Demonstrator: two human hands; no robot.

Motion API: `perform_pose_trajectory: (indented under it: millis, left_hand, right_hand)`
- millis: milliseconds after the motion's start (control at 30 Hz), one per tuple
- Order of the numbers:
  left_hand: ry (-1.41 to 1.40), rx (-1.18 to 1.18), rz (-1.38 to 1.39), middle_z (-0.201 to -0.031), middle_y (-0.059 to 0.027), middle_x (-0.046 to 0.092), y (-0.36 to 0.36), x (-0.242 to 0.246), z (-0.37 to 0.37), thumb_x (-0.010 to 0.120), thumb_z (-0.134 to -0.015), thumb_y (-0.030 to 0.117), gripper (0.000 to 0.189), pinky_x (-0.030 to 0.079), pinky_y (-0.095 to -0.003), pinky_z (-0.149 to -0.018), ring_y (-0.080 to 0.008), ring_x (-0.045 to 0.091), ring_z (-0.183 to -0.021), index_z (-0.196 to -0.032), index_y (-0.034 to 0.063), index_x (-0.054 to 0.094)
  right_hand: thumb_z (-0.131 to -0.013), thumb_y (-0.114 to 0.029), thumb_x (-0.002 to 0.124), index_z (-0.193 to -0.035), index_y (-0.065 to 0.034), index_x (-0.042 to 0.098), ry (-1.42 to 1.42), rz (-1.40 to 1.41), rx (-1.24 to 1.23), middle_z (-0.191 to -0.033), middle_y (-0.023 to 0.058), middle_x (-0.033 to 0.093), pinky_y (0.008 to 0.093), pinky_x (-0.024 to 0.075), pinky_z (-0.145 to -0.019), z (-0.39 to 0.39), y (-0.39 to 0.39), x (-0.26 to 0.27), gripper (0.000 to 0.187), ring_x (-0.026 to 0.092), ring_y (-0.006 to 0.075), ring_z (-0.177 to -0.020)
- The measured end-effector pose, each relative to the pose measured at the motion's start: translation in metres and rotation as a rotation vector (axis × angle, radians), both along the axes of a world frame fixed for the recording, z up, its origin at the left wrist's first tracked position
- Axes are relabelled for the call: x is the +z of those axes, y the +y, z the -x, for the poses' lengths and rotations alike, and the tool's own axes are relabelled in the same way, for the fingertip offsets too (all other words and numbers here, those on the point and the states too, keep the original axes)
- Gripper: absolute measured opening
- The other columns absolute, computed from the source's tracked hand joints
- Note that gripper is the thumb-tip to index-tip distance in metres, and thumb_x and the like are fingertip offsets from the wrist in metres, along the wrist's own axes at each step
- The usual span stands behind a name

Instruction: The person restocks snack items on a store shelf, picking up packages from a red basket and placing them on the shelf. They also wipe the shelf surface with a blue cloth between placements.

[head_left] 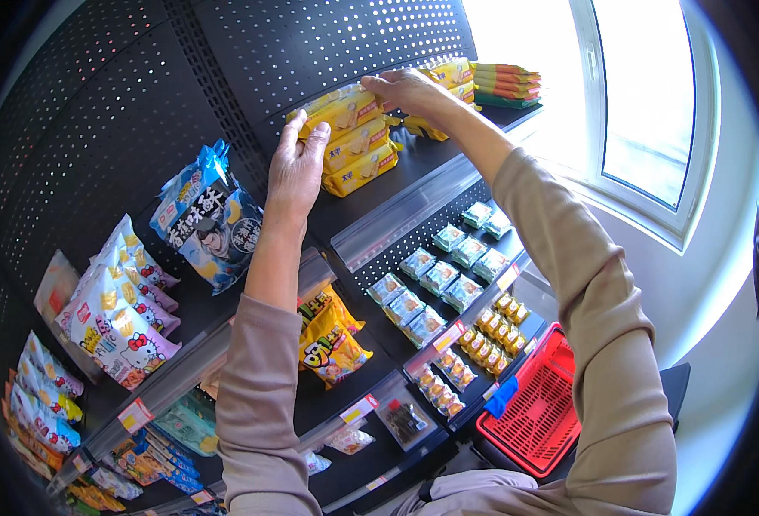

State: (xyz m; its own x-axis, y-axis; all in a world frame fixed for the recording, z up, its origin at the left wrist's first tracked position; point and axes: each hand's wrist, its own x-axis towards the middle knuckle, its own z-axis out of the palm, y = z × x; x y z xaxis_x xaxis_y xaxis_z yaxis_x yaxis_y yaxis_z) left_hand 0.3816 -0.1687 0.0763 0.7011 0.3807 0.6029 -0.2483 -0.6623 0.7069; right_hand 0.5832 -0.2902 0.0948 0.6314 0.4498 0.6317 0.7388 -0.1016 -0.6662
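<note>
On the top shelf, yellow biscuit packs stand in a stack of three beside the black perforated back panel. My left hand (pixel 297 164) grips the left end of the top biscuit pack (pixel 347 115), with thumb and fingers spread along its side. At the pack's other end, my right hand (pixel 411 93) holds the upper right corner. Directly beneath are the middle biscuit pack (pixel 358 143) and the bottom biscuit pack (pixel 361 170). More yellow packs (pixel 447 72) sit behind my right wrist, partly hidden by it.
Orange and green packs (pixel 507 84) lie stacked at the shelf's right end, near a window (pixel 644 103). Left are a blue snack bag (pixel 208 219) and white-pink snack bags (pixel 118 316). Lower shelves hold small wrapped packs (pixel 440 277). A red basket (pixel 534 406) with a blue cloth (pixel 502 396) stands lower right.
</note>
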Motion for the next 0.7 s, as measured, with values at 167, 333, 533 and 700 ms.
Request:
perform_pose_trajectory:
  millis: [167, 333, 533, 700]
  left_hand:
    - [-0.348, -0.155, -0.103, -0.142, -0.0192, 0.059, -0.024, -0.007, 0.008, 0.059, -0.107, 0.029, 0.051, 0.049, -0.0371, -0.107, -0.0250, 0.059, -0.130, -0.153, 0.0081, 0.046]
    - [-0.543, -0.316, -0.027, -0.135, -0.0121, 0.060, -0.083, -0.031, 0.041, 0.059, -0.107, 0.013, 0.037, 0.058, -0.0298, -0.089, -0.0186, 0.066, -0.114, -0.141, 0.0025, 0.052]
    - [-0.529, -0.500, 0.029, -0.132, -0.0139, 0.056, -0.152, -0.131, 0.050, 0.058, -0.103, -0.001, 0.032, 0.062, -0.0340, -0.090, -0.0231, 0.065, -0.115, -0.134, -0.0031, 0.051]
    - [-0.082, -0.672, 0.594, -0.128, -0.0125, 0.057, -0.182, -0.256, 0.077, 0.058, -0.102, -0.004, 0.027, 0.057, -0.0333, -0.096, -0.0196, 0.064, -0.118, -0.128, 0.0027, 0.052]
  right_hand:
    - [-0.105, -0.049, 0.058, -0.119, 0.0000, 0.071, -0.039, -0.315, 0.065, -0.107, 0.0110, 0.074, 0.0339, 0.0594, -0.079, 0.030, -0.035, 0.000, 0.053, 0.071, 0.0182, -0.090]
    - [-0.106, -0.035, 0.061, -0.136, -0.0018, 0.055, 0.069, -0.614, 0.311, -0.124, 0.0161, 0.065, 0.0344, 0.0623, -0.089, 0.079, -0.116, -0.041, 0.045, 0.071, 0.0239, -0.105]
    - [-0.105, -0.028, 0.065, -0.116, 0.0025, 0.065, 0.373, -0.711, 0.082, -0.106, 0.0083, 0.065, 0.0278, 0.0578, -0.087, 0.146, -0.225, -0.143, 0.033, 0.066, 0.0123, -0.097]
    - [-0.107, -0.026, 0.061, -0.100, -0.0049, 0.061, 0.485, -0.207, -0.103, -0.087, -0.0040, 0.053, 0.0213, 0.0452, -0.069, 0.187, -0.292, -0.248, 0.022, 0.050, 0.0029, -0.081]
